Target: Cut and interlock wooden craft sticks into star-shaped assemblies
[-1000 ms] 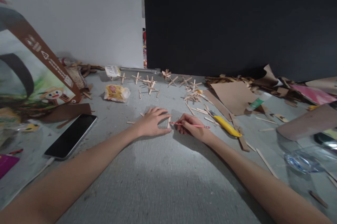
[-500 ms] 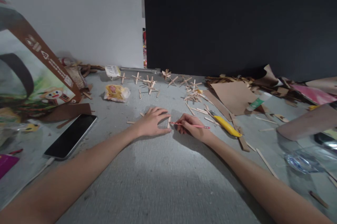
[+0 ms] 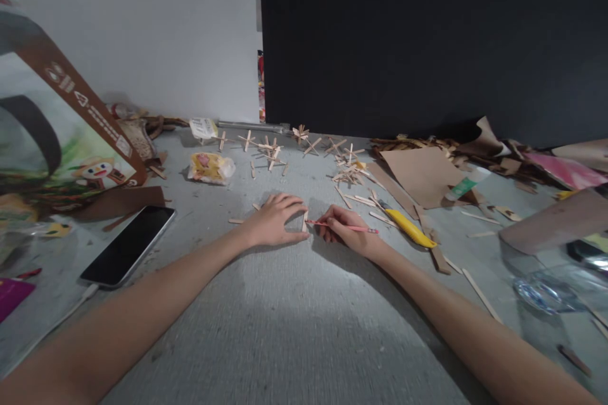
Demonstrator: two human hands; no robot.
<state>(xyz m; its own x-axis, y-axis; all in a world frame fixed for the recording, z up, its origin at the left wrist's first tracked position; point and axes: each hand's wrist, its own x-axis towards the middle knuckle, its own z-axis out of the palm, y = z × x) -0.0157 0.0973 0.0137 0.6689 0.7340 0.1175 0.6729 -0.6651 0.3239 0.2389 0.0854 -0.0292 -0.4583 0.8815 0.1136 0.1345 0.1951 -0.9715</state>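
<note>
In the head view, my right hand [image 3: 348, 227] grips a red pencil [image 3: 358, 228] in a writing hold, its tip at the edge of a short wooden craft stick [image 3: 304, 221]. My left hand [image 3: 275, 221] lies low over the table, thumb and index fingertip at the two ends of that stick, holding it in place. The other left fingers stretch forward. More craft sticks [image 3: 235, 221] poke out beside and behind my left hand; their other ends are hidden under it.
Crossed-stick pieces [image 3: 270, 151] stand at the back, with a wrapped snack [image 3: 211, 168] nearby. A yellow utility knife [image 3: 409, 227] and brown cardboard [image 3: 420, 177] lie right. At left are a phone [image 3: 128, 246] with a cable and a printed bag [image 3: 71, 113]. A clear plastic cup [image 3: 546, 291] lies far right.
</note>
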